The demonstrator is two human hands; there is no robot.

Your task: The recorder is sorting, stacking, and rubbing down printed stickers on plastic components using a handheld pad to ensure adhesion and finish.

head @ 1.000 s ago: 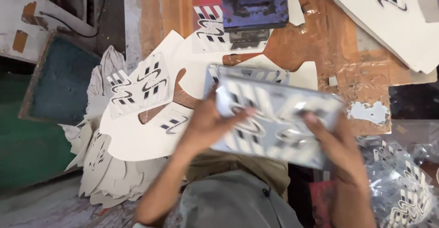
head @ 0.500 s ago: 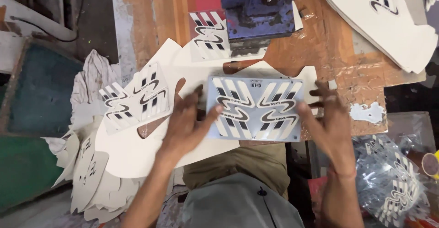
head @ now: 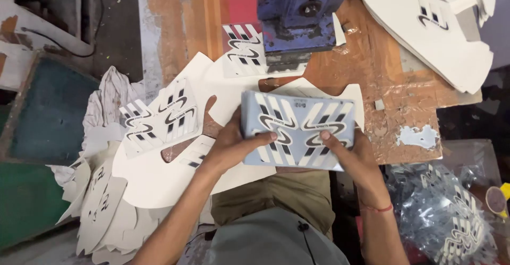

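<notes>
Both hands hold a flat rectangular sheet (head: 297, 127) printed with black and white striped, wavy emblems, level over my lap at the bench's front edge. My left hand (head: 234, 143) grips its left side, thumb pressed on top. My right hand (head: 353, 151) grips its lower right side, thumb also on top. Under and behind the sheet lies a white shoe-upper cutout (head: 212, 121) on the wooden bench (head: 180, 26).
A blue press machine (head: 297, 13) stands at the bench's back, with a printed sticker strip (head: 243, 50) at its left. More white cutouts pile at the left (head: 95, 201) and at the top right (head: 430, 31). A clear bag of emblems (head: 451, 217) sits at the lower right.
The sheet went from tilted to flat and level, then came a little closer to me. Both hands shifted their grip onto its sides with thumbs on top.
</notes>
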